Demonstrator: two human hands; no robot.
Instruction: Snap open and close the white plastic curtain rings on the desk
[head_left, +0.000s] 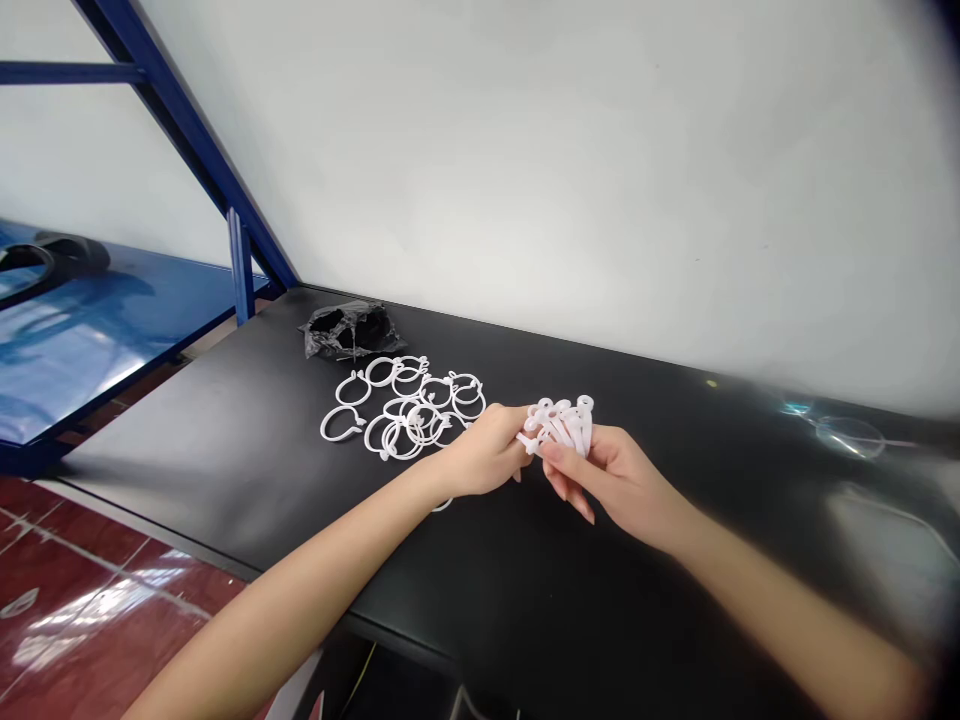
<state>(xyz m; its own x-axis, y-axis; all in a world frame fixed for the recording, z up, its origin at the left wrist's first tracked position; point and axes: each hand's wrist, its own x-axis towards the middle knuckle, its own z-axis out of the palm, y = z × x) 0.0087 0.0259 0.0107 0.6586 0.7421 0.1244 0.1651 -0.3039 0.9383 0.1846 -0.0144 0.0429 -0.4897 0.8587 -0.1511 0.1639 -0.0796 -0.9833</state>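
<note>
Several white plastic curtain rings (559,428), each with a small eyelet, are bunched together above the black table (525,600). My right hand (626,485) is closed round this bunch, its thumb lying across the near side. From the left, my left hand (487,450) pinches at the bunch's edge; its fingertips are partly hidden behind the rings. More white curtain rings (405,430) lie in a loose, overlapping spread left of my hands. One of them shows only partly below my left wrist.
A crumpled black plastic bag (351,330) sits at the table's back left. Clear-lensed glasses (847,437) lie on the right. A white wall (525,180) rises behind the table. A blue metal frame (202,150) and a blue table (135,310) stand at left.
</note>
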